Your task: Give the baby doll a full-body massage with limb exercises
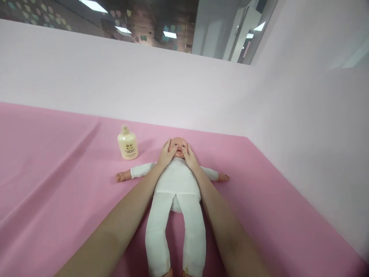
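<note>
A baby doll (177,177) with a white cloth body lies on its back, head at the far end, arms spread out and legs toward me. My left hand (167,154) rests on the left side of the doll's head (179,141), its fingers stretched along the side and the thumb on the cheek beside the nose. On the other side my right hand (189,157) lies the same way, thumb near the mouth. Both hands touch the head with fingers extended, and neither is closed round anything. The backs of my hands partly hide the doll's cheeks and neck.
A pale yellow bottle (128,148) with a printed label stands left of the doll, beyond its outstretched arm. The pink cloth (72,161) under everything has a long crease at left. A white wall (138,84) borders it behind and at right, with a window (161,23) above.
</note>
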Motion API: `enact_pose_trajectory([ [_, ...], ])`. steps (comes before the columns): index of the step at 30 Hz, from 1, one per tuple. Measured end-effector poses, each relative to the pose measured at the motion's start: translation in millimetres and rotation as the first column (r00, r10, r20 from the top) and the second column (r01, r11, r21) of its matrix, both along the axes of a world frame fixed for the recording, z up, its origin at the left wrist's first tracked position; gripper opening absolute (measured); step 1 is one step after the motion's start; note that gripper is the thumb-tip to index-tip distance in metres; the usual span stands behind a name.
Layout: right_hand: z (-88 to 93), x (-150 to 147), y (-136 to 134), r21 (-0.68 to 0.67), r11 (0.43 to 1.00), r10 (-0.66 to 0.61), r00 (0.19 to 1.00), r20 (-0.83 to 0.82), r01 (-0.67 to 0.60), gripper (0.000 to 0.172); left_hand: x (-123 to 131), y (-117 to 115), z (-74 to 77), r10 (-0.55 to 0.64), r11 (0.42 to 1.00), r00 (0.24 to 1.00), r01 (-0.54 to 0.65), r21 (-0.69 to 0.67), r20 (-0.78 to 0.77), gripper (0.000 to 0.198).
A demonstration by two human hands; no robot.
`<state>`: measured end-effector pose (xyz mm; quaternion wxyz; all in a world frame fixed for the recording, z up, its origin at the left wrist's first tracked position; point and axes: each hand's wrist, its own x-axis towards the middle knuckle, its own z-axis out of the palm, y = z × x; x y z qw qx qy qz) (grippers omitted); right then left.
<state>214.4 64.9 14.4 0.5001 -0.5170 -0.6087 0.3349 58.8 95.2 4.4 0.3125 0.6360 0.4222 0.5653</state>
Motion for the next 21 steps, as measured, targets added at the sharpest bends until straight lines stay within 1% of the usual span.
enact_pose_trajectory([
  [3,4.0,-2,-4,0.119,0.991,0.050,0.998,0.048,-0.056,0.094,-1,-2,4.7,-0.049,0.990,0.997,0.055,0.130,-0.051,0.053],
  [5,7.2,-3,-6,0.227,0.968,0.084,0.992,0.094,-0.104,0.085,-3,-3,8.7,-0.083,0.970,0.991,0.105,0.220,-0.105,0.045],
  [8,9.4,-3,-6,0.287,0.948,0.106,0.986,0.131,-0.140,0.078,-4,-5,12.2,-0.081,0.957,0.986,0.118,0.266,-0.146,0.041],
  [10,8.4,-3,-4,0.267,0.956,0.093,0.989,0.112,-0.120,0.079,-4,-5,11.9,-0.078,0.964,0.988,0.109,0.241,-0.133,0.042],
  [11,7.4,-2,-3,0.232,0.968,0.081,0.993,0.087,-0.100,0.082,-3,-5,10.9,-0.078,0.971,0.990,0.102,0.218,-0.115,0.044],
  [14,4.1,0,1,0.033,0.999,0.034,0.999,-0.011,-0.034,0.096,-2,-4,6.4,-0.042,0.994,0.999,0.046,0.103,-0.034,0.054],
  [16,2.9,1,1,-0.092,0.996,0.001,0.999,-0.044,-0.005,0.102,-1,-2,3.2,-0.009,1.000,1.000,0.009,0.016,0.009,0.062],
  [17,2.8,1,1,-0.125,0.992,-0.012,0.999,-0.048,0.006,0.104,0,-2,1.8,0.000,1.000,1.000,0.000,-0.014,0.021,0.064],
  [19,3.2,0,1,-0.134,0.991,-0.018,0.998,-0.052,0.010,0.104,0,0,-0.3,-0.002,1.000,1.000,0.002,-0.031,0.026,0.065],
  [21,4.4,-1,0,-0.078,0.997,0.010,0.998,-0.057,-0.014,0.102,-1,1,-1.0,-0.018,1.000,1.000,0.018,0.004,0.014,0.063],
])
